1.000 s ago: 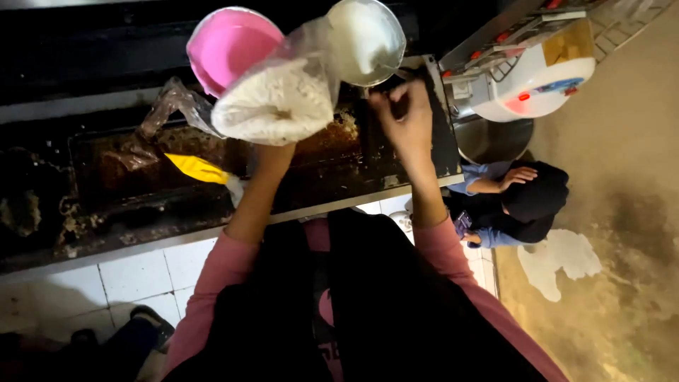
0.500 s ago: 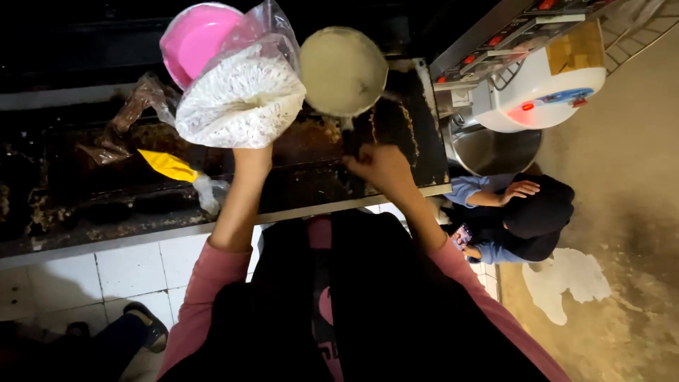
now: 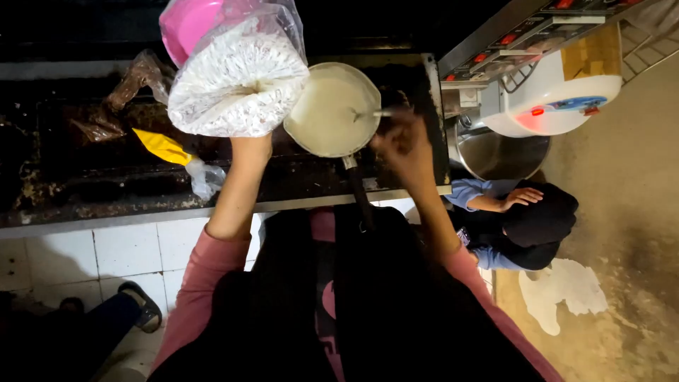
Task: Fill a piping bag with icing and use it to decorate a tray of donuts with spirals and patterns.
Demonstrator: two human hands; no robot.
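Observation:
My left hand (image 3: 249, 145) holds up a clear plastic bag of white powder (image 3: 237, 81) from below, over the dark counter. Beside it stands a small saucepan (image 3: 332, 110) full of pale creamy liquid, its black handle (image 3: 357, 187) pointing toward me. My right hand (image 3: 403, 141) grips a metal spoon (image 3: 371, 113) whose tip dips into the liquid at the pan's right side. A pink bowl (image 3: 185, 22) peeks out behind the bag.
A dirty dark counter (image 3: 85, 184) with a white tiled front holds a yellow packet (image 3: 163, 146) and crumpled plastic wrap (image 3: 131, 85). At right are a white appliance (image 3: 559, 85), a steel bowl (image 3: 498, 152), and a crouching person (image 3: 523, 219) on the floor. Someone's foot (image 3: 138, 308) is at lower left.
The view has closed in on the counter. My right hand has moved from the pan's handle side to its right rim and now has a spoon in the liquid. The bag stays raised.

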